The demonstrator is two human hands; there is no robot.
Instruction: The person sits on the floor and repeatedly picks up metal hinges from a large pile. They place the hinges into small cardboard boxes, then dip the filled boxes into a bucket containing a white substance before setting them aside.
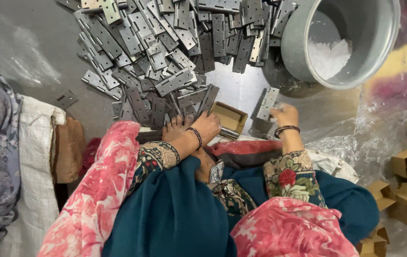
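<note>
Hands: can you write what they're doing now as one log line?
left hand: holds small cardboard box | right hand: holds metal hinge | hinge pile ahead

We see soft, even light with glare on the pale floor patch and the hinge pile (165, 47), while the right edge smears into motion blur.

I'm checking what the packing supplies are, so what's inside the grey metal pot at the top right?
The grey metal pot lies tipped on its side, mouth toward the camera. Inside sits a clump of crinkled clear-white material, possibly plastic bags. Whatever lies beneath that clump is hidden.
</note>
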